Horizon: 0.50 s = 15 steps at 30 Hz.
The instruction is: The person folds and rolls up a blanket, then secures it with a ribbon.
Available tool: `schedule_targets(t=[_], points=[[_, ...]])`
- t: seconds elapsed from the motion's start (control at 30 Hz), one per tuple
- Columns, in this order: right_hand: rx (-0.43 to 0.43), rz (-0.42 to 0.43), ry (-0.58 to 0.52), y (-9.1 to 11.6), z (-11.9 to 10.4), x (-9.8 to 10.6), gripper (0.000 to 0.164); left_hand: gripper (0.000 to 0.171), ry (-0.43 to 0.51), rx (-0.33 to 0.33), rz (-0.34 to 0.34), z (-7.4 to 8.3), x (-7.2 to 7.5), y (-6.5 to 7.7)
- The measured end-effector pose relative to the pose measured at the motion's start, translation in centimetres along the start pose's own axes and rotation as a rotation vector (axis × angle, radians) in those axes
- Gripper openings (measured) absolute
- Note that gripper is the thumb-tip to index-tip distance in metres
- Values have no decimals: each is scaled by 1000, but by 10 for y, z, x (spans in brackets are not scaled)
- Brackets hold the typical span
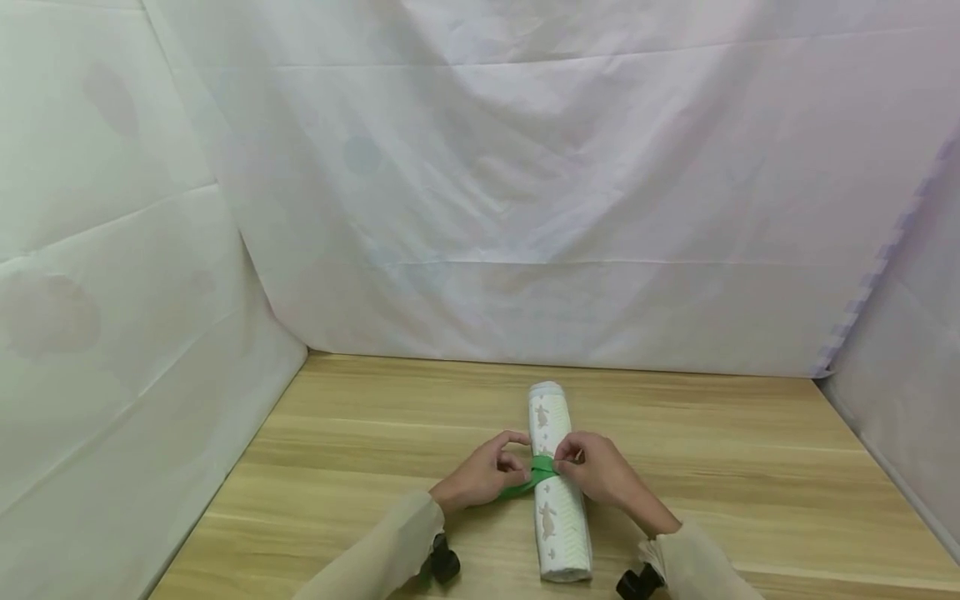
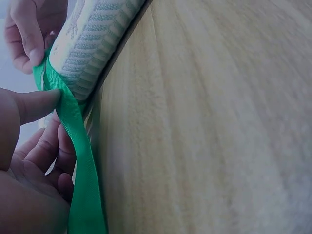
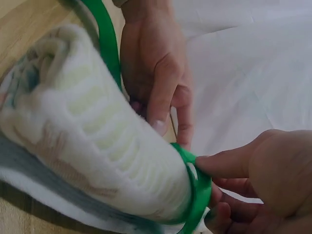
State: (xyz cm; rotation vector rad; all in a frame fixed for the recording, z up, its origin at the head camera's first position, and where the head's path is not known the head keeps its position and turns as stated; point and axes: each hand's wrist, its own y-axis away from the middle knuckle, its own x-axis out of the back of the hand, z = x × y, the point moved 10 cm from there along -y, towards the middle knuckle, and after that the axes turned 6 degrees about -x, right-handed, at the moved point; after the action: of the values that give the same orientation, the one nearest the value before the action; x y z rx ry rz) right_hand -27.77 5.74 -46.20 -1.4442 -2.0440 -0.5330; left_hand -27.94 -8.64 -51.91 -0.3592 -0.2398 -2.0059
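Observation:
A rolled white towel point(image 1: 562, 533) with brown rabbit prints and pale green stripes lies lengthwise on the table, its coiled end showing in the right wrist view. Around its middle runs a green ribbon point(image 1: 543, 468), with a loose tail point(image 2: 85, 185) trailing toward the left arm. My left hand point(image 1: 486, 473) is at the roll's left side, thumb on the ribbon and fingers behind it. From the right, my right hand point(image 1: 600, 468) pinches the ribbon between thumb and fingers where it crosses the towel. A small gap shows between ribbon layers in the right wrist view.
The wood-grain table point(image 1: 360, 417) extends on both sides of the roll. White cloth point(image 1: 525, 208) hangs behind the table and along its left and right sides. Black wrist devices point(image 1: 444, 560) sit at both cream sleeves point(image 1: 390, 542).

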Motion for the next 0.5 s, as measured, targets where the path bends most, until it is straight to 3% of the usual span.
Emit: schedule_targets(t=[0.1, 0.27, 0.5], points=[[11, -54, -40, 3, -2, -2, 7, 44, 23, -1, 6, 1, 0, 0], [-24, -106, -78, 6, 5, -5, 25, 44, 56, -11, 12, -1, 0, 0], [-30, -117, -2, 0, 15, -8, 29, 43, 69, -17, -8, -4, 1, 0]])
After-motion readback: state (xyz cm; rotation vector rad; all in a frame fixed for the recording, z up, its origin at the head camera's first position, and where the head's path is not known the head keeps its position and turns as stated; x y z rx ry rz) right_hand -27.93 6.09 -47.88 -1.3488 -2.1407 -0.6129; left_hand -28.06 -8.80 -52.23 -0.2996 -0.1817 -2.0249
